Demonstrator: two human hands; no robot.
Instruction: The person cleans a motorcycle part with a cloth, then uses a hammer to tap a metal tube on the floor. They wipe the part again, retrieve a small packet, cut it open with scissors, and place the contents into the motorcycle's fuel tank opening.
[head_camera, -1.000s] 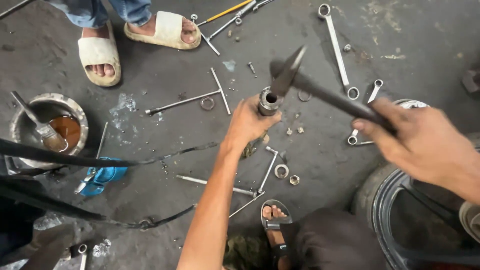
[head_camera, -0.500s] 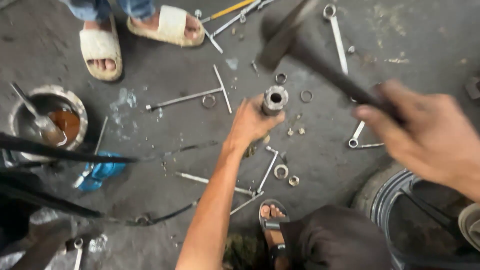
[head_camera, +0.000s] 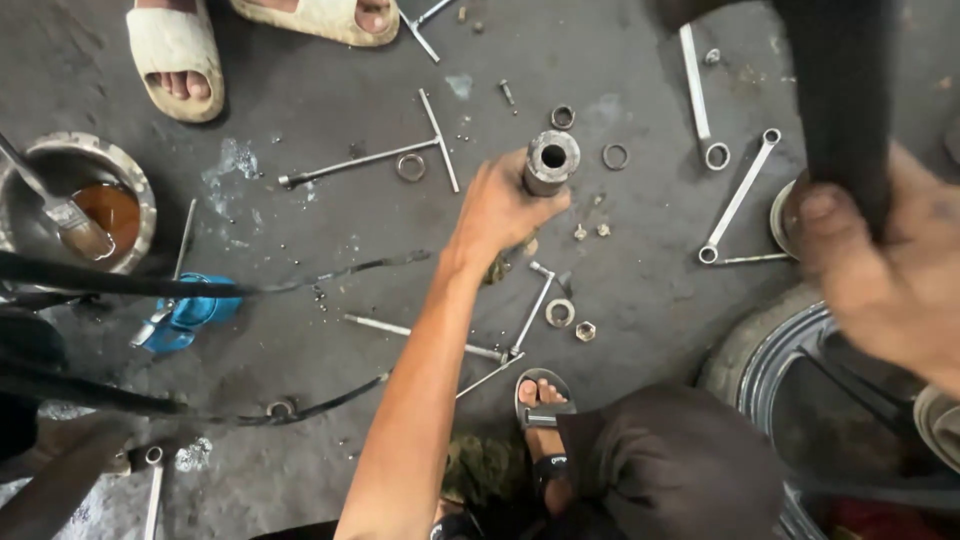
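Steel, a short grey hollow cylindrical sleeve (head_camera: 551, 162): heavy, rigid, likely greasy. Left hand (head_camera: 503, 208) clenches its side below the rim; right hand (head_camera: 885, 262), right of it, grips a dark handle (head_camera: 845, 100).

Single head-worn view, looking steeply down onto grey workshop floor (head_camera: 300, 80) from above wearer's arms. Left hand (head_camera: 500, 205) mid-frame; right hand (head_camera: 880, 270) very close, blurred, at right edge.

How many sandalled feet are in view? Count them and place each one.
3. A cream slide sandal foot is at top left, a second cream slide sandal foot is at the top edge, and a dark strapped sandal foot is at bottom centre. Others may be hidden outside the frame.
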